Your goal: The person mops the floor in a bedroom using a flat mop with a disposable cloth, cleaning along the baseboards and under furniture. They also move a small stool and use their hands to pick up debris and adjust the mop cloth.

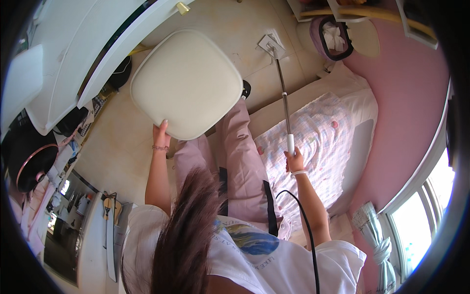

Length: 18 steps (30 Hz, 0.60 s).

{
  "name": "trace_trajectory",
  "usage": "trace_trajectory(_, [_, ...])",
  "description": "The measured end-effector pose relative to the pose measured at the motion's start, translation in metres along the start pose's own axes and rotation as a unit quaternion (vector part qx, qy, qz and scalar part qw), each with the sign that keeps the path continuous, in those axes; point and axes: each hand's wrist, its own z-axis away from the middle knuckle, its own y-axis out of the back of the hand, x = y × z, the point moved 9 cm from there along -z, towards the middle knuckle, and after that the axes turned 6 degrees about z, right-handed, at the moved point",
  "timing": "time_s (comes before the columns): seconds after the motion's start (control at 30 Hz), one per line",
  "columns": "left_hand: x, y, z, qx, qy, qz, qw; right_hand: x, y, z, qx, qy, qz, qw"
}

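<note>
My left hand (pixel 161 136) grips the near edge of a cream padded stool or chair seat (pixel 187 82), the thumb on top and the fingers out of sight below. What supports the seat is hidden. My right hand (pixel 295 160) is closed round the white grip of a flat mop (pixel 284 93) with a metal pole. The mop's small white head (pixel 271 46) rests on the tiled floor, beyond the seat and to its right.
A bed with a checked cloth (pixel 312 136) stands at the right, by a pink wall. Beyond it is a waste bin (pixel 335 38) with tissues. A white desk or cabinet edge (pixel 121 40) curves along the left. A wall mirror (pixel 68 228) and tied curtain (pixel 382 248) are nearer.
</note>
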Motion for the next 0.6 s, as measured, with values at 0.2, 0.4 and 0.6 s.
trace_trajectory(0.2, [0.006, 0.068, 0.002, -0.008, 0.038, -0.021, 0.999, 0.000, -0.008, -0.001, -0.014, -0.003, 0.005, 1.000])
trace_trajectory(0.4, [0.015, 0.097, -0.005, 0.115, 0.123, 0.078, 0.983, 0.005, -0.015, 0.009, 0.015, 0.030, 0.014, 0.999])
trace_trajectory(0.6, [0.009, 0.151, -0.010, 0.239, 0.085, 0.048, 0.966, -0.032, -0.011, 0.029, 0.019, 0.074, 0.096, 0.992])
